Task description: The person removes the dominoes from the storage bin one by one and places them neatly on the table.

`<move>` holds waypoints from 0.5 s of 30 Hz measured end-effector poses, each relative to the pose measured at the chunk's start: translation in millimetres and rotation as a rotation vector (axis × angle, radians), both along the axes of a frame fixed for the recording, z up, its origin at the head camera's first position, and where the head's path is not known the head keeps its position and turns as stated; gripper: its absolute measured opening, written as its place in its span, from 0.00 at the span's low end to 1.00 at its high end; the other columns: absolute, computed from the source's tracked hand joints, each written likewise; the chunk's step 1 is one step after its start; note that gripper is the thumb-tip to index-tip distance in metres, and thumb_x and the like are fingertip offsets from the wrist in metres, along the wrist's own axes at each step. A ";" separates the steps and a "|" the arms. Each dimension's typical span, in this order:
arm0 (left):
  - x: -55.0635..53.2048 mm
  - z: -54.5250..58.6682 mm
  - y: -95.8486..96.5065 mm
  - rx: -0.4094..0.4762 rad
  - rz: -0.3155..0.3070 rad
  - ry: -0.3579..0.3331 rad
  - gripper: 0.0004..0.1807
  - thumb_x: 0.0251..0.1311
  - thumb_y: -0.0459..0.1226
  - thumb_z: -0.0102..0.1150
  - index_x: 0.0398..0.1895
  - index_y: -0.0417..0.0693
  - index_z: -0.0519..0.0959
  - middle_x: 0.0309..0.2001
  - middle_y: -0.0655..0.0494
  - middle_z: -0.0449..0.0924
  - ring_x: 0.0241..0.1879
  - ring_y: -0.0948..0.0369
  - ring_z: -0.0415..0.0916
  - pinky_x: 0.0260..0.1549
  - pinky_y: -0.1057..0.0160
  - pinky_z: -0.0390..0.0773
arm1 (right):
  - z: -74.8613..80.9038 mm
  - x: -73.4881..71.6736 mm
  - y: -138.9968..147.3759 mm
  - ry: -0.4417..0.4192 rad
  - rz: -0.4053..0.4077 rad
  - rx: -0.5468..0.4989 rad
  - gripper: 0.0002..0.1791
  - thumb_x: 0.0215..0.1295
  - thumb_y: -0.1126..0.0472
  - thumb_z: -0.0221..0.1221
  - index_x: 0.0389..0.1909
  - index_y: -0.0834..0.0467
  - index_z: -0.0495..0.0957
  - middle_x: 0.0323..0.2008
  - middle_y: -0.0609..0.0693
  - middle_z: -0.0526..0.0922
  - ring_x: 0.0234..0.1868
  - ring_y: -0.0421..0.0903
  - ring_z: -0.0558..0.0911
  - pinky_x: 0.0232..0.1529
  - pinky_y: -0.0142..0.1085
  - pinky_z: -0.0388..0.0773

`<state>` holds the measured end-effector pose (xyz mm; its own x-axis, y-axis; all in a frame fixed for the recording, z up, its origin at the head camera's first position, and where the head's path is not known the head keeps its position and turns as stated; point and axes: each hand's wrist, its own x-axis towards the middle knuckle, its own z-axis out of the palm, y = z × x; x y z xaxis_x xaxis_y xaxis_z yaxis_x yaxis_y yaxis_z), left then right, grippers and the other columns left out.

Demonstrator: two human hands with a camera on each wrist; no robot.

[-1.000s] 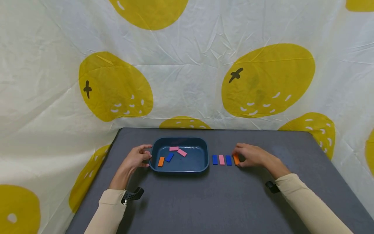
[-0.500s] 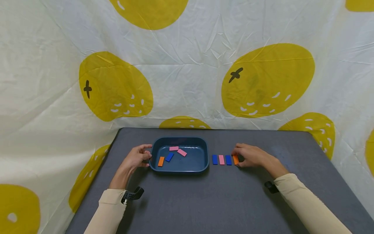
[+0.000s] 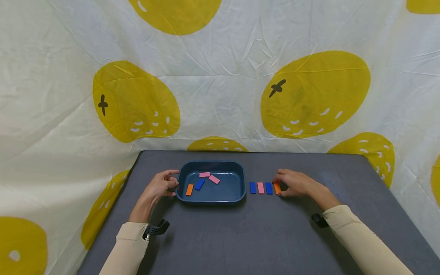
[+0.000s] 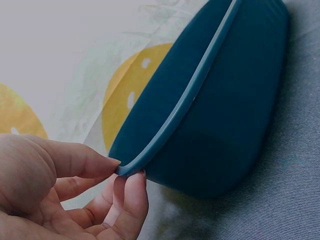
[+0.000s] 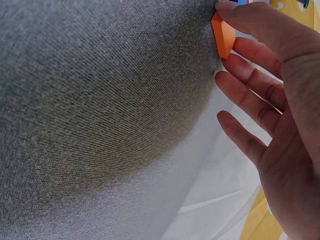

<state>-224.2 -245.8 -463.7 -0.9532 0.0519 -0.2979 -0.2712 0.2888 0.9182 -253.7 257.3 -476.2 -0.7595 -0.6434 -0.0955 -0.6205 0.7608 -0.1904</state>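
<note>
One pinch grip sets the left end: my left hand (image 3: 159,185) holds the rim of the tray (image 3: 225,189) between thumb and fingers, presumably to stop it sliding on the bench (image 3: 220,240). Inside the tray, unaligned, lie a loose orange tile (image 3: 190,190), a loose blue tile (image 3: 199,185), a far pink tile (image 3: 204,174) and a nearer pink tile (image 3: 214,179). Right of the tray, on the bench, a row runs: first blue tile (image 3: 253,187), row pink tile (image 3: 260,188), second blue tile (image 3: 269,188), narrowly spaced, long sides facing. At the row's right end, my right hand (image 3: 295,182) grasps the end orange tile (image 3: 277,188), thumb on the near end, fingertip at the far end; this hold likely leaves its long side free for alignment with its neighbour.
</note>
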 end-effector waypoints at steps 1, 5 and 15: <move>0.0 -0.2 -0.2 -0.001 -0.001 0.000 0.26 0.72 0.27 0.52 0.73 0.42 0.68 0.43 0.46 0.75 0.41 0.55 0.78 0.30 0.59 0.84 | 0.2 0.0 0.3 0.001 0.001 -0.001 0.22 0.58 0.51 0.72 0.51 0.54 0.83 0.46 0.47 0.78 0.45 0.44 0.77 0.48 0.48 0.81; -0.3 -0.6 -0.6 -0.001 0.002 -0.004 0.26 0.72 0.27 0.52 0.72 0.43 0.68 0.43 0.46 0.75 0.41 0.55 0.78 0.30 0.59 0.84 | -0.4 -0.1 1.4 0.005 0.005 -0.005 0.21 0.58 0.51 0.73 0.51 0.54 0.83 0.45 0.46 0.77 0.44 0.44 0.77 0.47 0.48 0.81; -0.7 1.1 -0.6 0.005 -0.001 -0.012 0.27 0.72 0.27 0.52 0.73 0.42 0.67 0.44 0.45 0.75 0.41 0.55 0.77 0.30 0.59 0.84 | 0.3 0.0 1.5 0.008 0.012 -0.015 0.20 0.58 0.52 0.72 0.50 0.54 0.83 0.44 0.46 0.77 0.44 0.43 0.76 0.47 0.47 0.80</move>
<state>-225.0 -246.4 -462.5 -0.9495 0.0548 -0.3090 -0.2818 0.2847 0.9163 -253.7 258.7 -475.9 -0.7528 -0.6534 -0.0795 -0.6307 0.7506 -0.1969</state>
